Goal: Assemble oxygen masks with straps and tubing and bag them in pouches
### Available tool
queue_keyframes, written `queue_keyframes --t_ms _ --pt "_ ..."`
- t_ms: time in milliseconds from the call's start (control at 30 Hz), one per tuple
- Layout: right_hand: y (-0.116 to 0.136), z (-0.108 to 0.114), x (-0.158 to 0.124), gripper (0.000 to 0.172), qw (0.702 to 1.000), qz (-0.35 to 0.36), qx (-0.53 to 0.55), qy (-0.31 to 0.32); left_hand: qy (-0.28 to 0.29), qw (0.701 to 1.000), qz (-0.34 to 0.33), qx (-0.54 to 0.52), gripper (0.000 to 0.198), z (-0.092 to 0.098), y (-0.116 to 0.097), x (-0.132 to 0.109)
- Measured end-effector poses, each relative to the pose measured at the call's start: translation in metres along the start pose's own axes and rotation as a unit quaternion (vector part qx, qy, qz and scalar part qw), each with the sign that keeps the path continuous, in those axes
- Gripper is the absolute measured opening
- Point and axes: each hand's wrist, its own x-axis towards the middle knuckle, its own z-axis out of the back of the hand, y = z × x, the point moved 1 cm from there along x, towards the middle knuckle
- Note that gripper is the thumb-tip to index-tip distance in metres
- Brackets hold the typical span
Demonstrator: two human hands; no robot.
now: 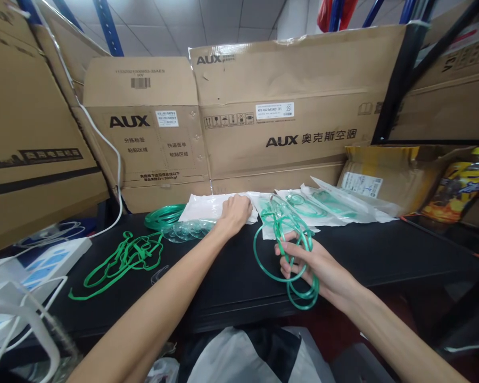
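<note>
My right hand (303,260) is closed around a loose coil of translucent green tubing (263,266), held above the front of the black table. Loops of it hang below the fingers. My left hand (237,214) rests at the stack of white pouches (203,206), its fingers bent down on the right part of the stack; the fingertips are hidden. To the right, several white and clear pouches (323,208) with green tubing inside lie in an overlapping row. Just left of my left hand sits a row of clear plastic pieces (189,230).
Green elastic straps (131,260) and a coil of green tubing (163,216) lie on the left of the black table (231,287). Large cardboard sheets (295,106) stand behind. At right are an open carton (379,175) and a yellow-capped bottle (459,186). White cables run along the left.
</note>
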Motion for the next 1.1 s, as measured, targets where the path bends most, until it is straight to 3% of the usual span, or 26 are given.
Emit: queue_keyframes --t_ms 233,367,433,500,567,700,833,1100 --pt "-0.001 0.003 -0.003 0.029 0.999 0.031 -0.008 0.020 -0.138 0.990 -0.022 -0.007 0.031 0.053 0.014 -0.006" --pt "0.015 0.010 -0.015 0.024 0.998 0.057 -0.017 0.016 -0.195 0.978 -0.076 -0.020 0.026 0.071 0.015 -0.054" --pt "0.028 0.013 -0.027 0.022 0.997 0.066 -0.024 0.006 -0.211 0.964 -0.154 -0.049 0.022 0.069 0.014 -0.092" --pt "0.041 0.015 -0.042 0.021 0.997 0.071 -0.037 -0.008 -0.182 0.951 -0.231 -0.091 0.021 0.061 0.012 -0.134" --pt "0.049 0.016 -0.056 0.020 0.996 0.068 -0.054 -0.016 -0.118 0.956 -0.248 -0.107 0.020 0.052 0.013 -0.171" --pt "0.048 0.011 -0.074 0.023 0.996 0.025 -0.086 -0.021 0.013 0.974 -0.182 -0.134 0.022 0.048 0.012 -0.208" --pt "0.040 0.001 -0.080 0.029 0.994 -0.011 -0.104 -0.039 0.068 0.981 -0.151 -0.104 0.035 0.055 0.005 -0.201" --pt "0.034 -0.002 -0.088 0.036 0.993 -0.070 -0.092 -0.036 0.112 0.977 -0.157 -0.088 0.024 0.060 0.009 -0.178"
